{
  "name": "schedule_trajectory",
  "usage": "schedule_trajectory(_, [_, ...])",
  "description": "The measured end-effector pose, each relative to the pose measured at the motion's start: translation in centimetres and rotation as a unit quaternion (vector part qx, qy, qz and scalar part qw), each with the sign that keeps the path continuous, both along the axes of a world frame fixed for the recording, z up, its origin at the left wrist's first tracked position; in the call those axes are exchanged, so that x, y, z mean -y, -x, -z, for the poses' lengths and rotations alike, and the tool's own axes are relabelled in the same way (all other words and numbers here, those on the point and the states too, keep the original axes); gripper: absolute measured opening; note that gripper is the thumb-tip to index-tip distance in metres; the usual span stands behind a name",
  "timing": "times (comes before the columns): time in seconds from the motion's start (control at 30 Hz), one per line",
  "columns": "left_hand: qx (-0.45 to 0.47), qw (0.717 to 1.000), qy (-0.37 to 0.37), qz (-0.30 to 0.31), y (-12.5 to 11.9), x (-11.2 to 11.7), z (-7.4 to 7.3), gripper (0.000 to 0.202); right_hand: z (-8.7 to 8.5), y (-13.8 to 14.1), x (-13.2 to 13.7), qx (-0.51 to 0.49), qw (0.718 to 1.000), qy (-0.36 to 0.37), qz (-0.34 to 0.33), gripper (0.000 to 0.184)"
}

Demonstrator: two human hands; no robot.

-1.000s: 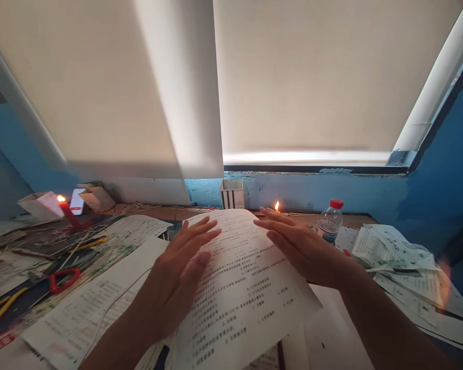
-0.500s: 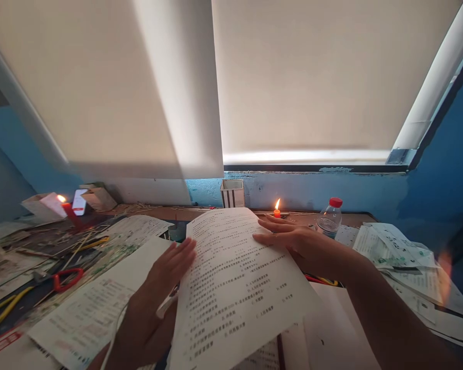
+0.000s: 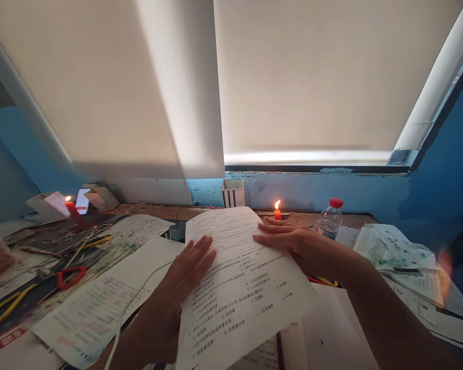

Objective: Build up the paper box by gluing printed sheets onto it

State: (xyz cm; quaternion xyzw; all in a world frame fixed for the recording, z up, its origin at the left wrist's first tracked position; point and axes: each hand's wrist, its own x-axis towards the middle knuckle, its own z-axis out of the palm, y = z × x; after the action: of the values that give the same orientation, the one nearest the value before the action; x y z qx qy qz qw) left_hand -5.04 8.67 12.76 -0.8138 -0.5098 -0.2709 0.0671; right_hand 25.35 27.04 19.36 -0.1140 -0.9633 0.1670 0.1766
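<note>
Well left of the small lit candle (image 3: 277,213), a taller red candle (image 3: 73,210) burns among scraps on the tabletop (image 3: 158,209). Closer in, the left hand (image 3: 185,272) lies flat, its fingers (image 3: 201,251) straight and open, on the left edge of the printed sheet (image 3: 239,288). The sheet rests on other papers just in front of the small candle, and its far end curls up. The right hand (image 3: 293,244), open too, presses palm down on the sheet's right part, directly in front of the candle. A water bottle (image 3: 329,220) stands right of the candle.

To flatten the page well, I'd say both palms should press evenly, stroke outward, and keep that lifted far edge off the flame.

Half a second earlier the left fingers lay beside the sheet's edge; now they rest on it. The right hand has hardly moved.
</note>
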Motion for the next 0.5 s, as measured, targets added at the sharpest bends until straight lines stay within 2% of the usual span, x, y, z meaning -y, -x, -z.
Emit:
schedule_trajectory(0.1, [-0.012,1.000,-0.006,0.012,0.1,-0.5,0.1,0.089,-0.1,-0.1,0.1,0.002,1.000,-0.011,0.001,0.057])
schedule_trajectory(0.27, [0.012,0.996,-0.072,0.050,-0.2,-0.9,0.0,0.073,0.0,-0.3,0.0,-0.003,1.000,-0.012,-0.001,0.061])
schedule_trajectory(0.37, [0.085,0.989,-0.114,0.036,-0.8,-1.3,-0.3,0.049,-0.1,-0.3,-0.1,-0.032,0.999,-0.011,-0.009,0.054])
schedule_trajectory(0.5, [0.216,0.963,-0.159,0.032,-1.7,-2.3,-1.8,0.039,-0.4,0.1,0.5,-0.139,0.990,0.023,-0.011,0.047])
